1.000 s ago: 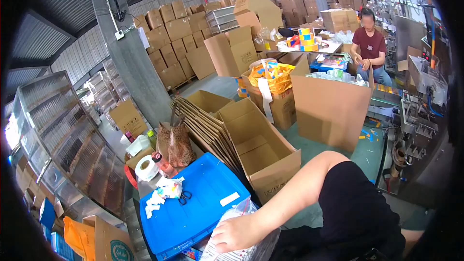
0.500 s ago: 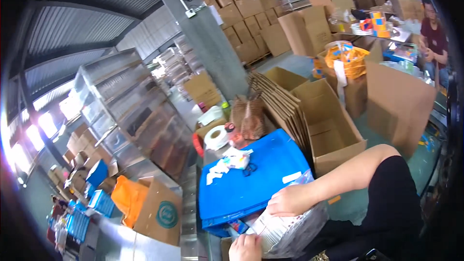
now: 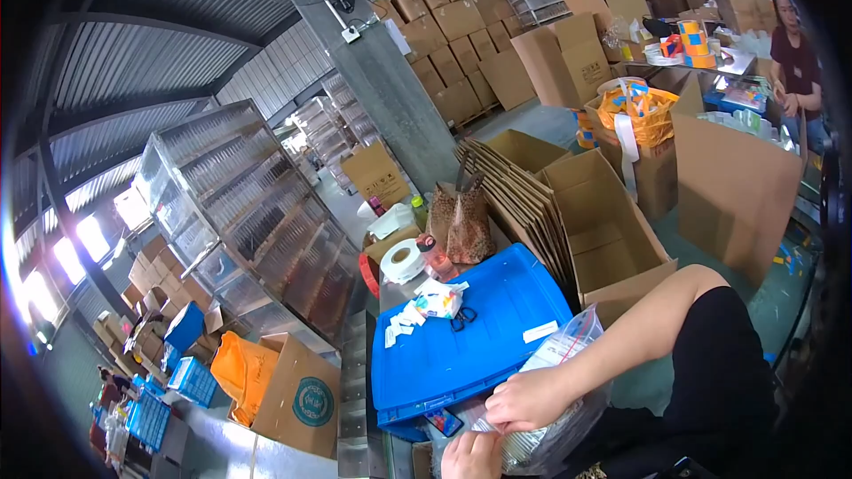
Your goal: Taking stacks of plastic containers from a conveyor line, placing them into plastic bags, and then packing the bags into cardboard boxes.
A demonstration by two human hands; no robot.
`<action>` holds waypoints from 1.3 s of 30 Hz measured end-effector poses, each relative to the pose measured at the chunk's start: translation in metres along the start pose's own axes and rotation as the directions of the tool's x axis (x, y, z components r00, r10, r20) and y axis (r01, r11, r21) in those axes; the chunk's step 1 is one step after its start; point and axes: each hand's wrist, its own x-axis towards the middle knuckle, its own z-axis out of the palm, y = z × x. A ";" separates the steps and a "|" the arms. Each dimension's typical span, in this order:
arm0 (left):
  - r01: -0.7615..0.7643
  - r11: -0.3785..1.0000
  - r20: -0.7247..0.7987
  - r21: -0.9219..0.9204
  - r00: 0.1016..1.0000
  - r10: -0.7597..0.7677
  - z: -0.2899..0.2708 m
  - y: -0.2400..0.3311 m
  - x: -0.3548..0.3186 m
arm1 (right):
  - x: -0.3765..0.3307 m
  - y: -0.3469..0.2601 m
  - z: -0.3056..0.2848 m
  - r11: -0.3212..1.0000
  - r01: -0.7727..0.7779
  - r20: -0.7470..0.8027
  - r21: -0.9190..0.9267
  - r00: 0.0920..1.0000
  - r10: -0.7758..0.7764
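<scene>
A clear plastic bag (image 3: pixel 581 337) with a printed sheet and pale contents lies over the near right edge of a blue plastic bin (image 3: pixel 444 372). My right hand (image 3: pixel 532 397) reaches across it, fingers bent and pinching the plastic. Close against those fingertips, my left hand (image 3: pixel 472 456) is closed on the bag's near edge; the lower frame edge cuts it off. Beside the hands, a phone-like dark object with a colourful face (image 3: pixel 444 422) shows below the bin's rim. On the blue lid rest black-handled scissors (image 3: pixel 463 318), small white slips (image 3: pixel 404 321) and a white packet (image 3: pixel 441 298).
Behind the bin stand a white tape roll (image 3: pixel 402 262), a reddish bottle (image 3: pixel 435 255) and a brown patterned bag (image 3: pixel 461 226). Flattened cartons (image 3: pixel 519 204) lean beside an open cardboard box (image 3: pixel 608 235) on the right. Another person (image 3: pixel 796 66) is at the far right.
My two hands have come together: the right moved slightly down and left, the left moved right. More of the bag's upper end now shows beyond my right wrist. The view has shifted a little.
</scene>
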 end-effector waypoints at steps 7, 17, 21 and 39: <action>-0.001 1.000 -0.017 0.007 1.000 0.001 0.001 0.005 -0.001 | 0.005 0.002 0.002 0.994 -0.058 0.091 0.088 0.995 0.050; -0.058 0.994 -0.059 0.092 0.996 0.064 0.000 0.002 -0.001 | 0.015 -0.002 -0.010 0.992 -0.123 0.141 0.041 0.983 0.116; -0.056 0.996 -0.053 0.065 0.997 0.060 0.000 0.004 0.001 | 0.017 -0.001 -0.011 0.993 -0.102 0.218 0.054 0.972 0.088; 0.010 0.989 0.085 0.145 0.996 -0.023 -0.036 -0.005 0.017 | -0.021 0.002 -0.042 0.919 0.064 -0.065 -0.389 0.993 -0.097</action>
